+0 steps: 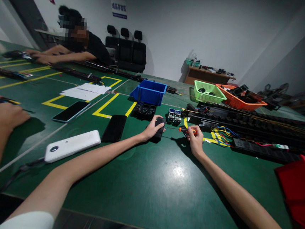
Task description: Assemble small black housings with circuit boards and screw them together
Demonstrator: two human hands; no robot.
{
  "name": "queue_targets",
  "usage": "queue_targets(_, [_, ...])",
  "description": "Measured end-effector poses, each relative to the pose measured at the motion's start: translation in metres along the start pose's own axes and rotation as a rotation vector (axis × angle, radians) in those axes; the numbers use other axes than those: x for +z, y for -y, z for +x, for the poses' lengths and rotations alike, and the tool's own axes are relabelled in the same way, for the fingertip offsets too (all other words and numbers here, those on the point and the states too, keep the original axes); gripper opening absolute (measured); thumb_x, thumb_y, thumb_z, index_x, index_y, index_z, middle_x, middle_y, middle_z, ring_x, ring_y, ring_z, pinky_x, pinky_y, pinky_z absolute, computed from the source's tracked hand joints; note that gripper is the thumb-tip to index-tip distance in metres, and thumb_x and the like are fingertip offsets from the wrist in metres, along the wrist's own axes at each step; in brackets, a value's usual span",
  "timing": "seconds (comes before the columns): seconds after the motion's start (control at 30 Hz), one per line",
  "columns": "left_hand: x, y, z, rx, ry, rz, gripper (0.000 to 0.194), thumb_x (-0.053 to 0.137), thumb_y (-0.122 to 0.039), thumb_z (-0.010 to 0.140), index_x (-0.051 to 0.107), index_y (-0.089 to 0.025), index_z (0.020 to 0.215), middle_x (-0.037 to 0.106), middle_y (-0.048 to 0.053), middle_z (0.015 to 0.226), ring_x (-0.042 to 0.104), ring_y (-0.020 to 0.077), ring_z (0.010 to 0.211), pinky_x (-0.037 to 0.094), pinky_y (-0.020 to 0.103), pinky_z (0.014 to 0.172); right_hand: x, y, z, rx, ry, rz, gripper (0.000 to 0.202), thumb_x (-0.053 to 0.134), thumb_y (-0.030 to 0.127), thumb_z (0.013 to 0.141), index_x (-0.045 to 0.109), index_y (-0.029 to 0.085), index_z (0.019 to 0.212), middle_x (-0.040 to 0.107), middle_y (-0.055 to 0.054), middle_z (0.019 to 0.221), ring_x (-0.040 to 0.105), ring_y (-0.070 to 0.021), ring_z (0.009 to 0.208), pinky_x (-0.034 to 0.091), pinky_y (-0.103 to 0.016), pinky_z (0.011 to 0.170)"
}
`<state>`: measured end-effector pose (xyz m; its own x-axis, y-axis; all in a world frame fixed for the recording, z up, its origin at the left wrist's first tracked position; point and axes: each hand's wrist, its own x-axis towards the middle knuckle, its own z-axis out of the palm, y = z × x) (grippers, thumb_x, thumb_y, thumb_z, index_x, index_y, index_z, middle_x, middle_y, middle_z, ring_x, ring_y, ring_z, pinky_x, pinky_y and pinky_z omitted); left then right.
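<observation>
My left hand (152,128) is closed around a small black box-shaped part (158,131), just above the green table. In my right hand (195,139) is a screwdriver with an orange and black handle (185,130). Its thin shaft points left, toward the black part; whether the tip touches it I cannot tell. Behind my left hand stand several black block-shaped units (144,109). Two small units with blue tops (174,115) sit between and beyond my hands.
A blue bin (150,92), green basket (209,92) and orange basket (240,99) stand farther back. Long black assemblies with wires (237,125) lie right, near a red bin (299,191). Phones (71,111) and a white device (73,146) lie left. Co-workers' hands (4,117) work at left.
</observation>
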<state>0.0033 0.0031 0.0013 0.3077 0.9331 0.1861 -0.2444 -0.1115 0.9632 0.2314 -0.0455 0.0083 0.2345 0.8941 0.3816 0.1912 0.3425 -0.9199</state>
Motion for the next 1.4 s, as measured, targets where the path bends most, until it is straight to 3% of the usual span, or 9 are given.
queue_targets(0.17, [0.0003, -0.0006, -0.0004, 0.007, 0.004, -0.002, 0.045, 0.066, -0.038, 0.080, 0.041, -0.022, 0.114, 0.056, 0.000, 0.089, 0.066, 0.0127, 0.067, 0.054, 0.028, 0.062, -0.0001, -0.0009, 0.0005, -0.019, -0.030, -0.059, 0.030, 0.062, 0.051, 0.082, 0.055, 0.021, 0.082, 0.051, 0.004, 0.062, 0.044, -0.0101, 0.049, 0.035, -0.021, 0.045])
queue_targets(0.5, [0.0006, 0.0001, -0.0005, 0.000, -0.003, 0.005, 0.044, 0.065, -0.038, 0.081, 0.041, -0.022, 0.114, 0.056, 0.001, 0.091, 0.067, 0.0137, 0.067, 0.053, 0.027, 0.060, 0.0003, 0.0060, -0.0012, -0.079, -0.002, -0.050, 0.025, 0.060, 0.044, 0.084, 0.059, 0.022, 0.096, 0.056, 0.002, 0.072, 0.049, -0.0114, 0.057, 0.040, -0.022, 0.050])
queue_targets(0.7, [-0.0001, 0.0019, 0.0001, 0.014, -0.004, -0.006, 0.046, 0.066, -0.039, 0.080, 0.042, -0.022, 0.115, 0.056, 0.000, 0.089, 0.066, 0.0130, 0.067, 0.054, 0.028, 0.061, 0.0007, 0.0037, -0.0009, -0.044, 0.002, -0.046, 0.028, 0.060, 0.047, 0.084, 0.060, 0.023, 0.098, 0.057, 0.001, 0.075, 0.052, -0.0130, 0.060, 0.043, -0.023, 0.050])
queue_targets(0.9, [-0.0006, 0.0021, 0.0007, 0.021, -0.006, -0.005, 0.045, 0.066, -0.038, 0.080, 0.042, -0.022, 0.115, 0.056, 0.000, 0.090, 0.066, 0.0129, 0.067, 0.054, 0.028, 0.063, -0.0003, 0.0015, 0.0006, 0.012, 0.020, -0.018, 0.033, 0.055, 0.054, 0.086, 0.060, 0.022, 0.090, 0.051, 0.004, 0.062, 0.042, -0.0092, 0.046, 0.031, -0.020, 0.041])
queue_targets(1.1, [-0.0008, 0.0025, 0.0008, 0.024, -0.002, -0.008, 0.044, 0.065, -0.038, 0.081, 0.041, -0.022, 0.114, 0.056, 0.000, 0.090, 0.066, 0.0127, 0.067, 0.054, 0.029, 0.064, -0.0011, -0.0024, 0.0024, 0.034, 0.025, -0.068, 0.037, 0.054, 0.057, 0.086, 0.061, 0.020, 0.082, 0.048, 0.004, 0.060, 0.038, -0.0089, 0.046, 0.027, -0.020, 0.041])
queue_targets(1.4, [-0.0008, 0.0024, 0.0006, 0.020, -0.004, -0.008, 0.045, 0.066, -0.038, 0.080, 0.041, -0.022, 0.114, 0.055, 0.000, 0.090, 0.066, 0.0123, 0.067, 0.054, 0.029, 0.063, -0.0006, 0.0000, 0.0004, -0.028, 0.029, 0.007, 0.030, 0.057, 0.048, 0.087, 0.059, 0.024, 0.104, 0.048, 0.005, 0.063, 0.040, -0.0089, 0.048, 0.029, -0.020, 0.044])
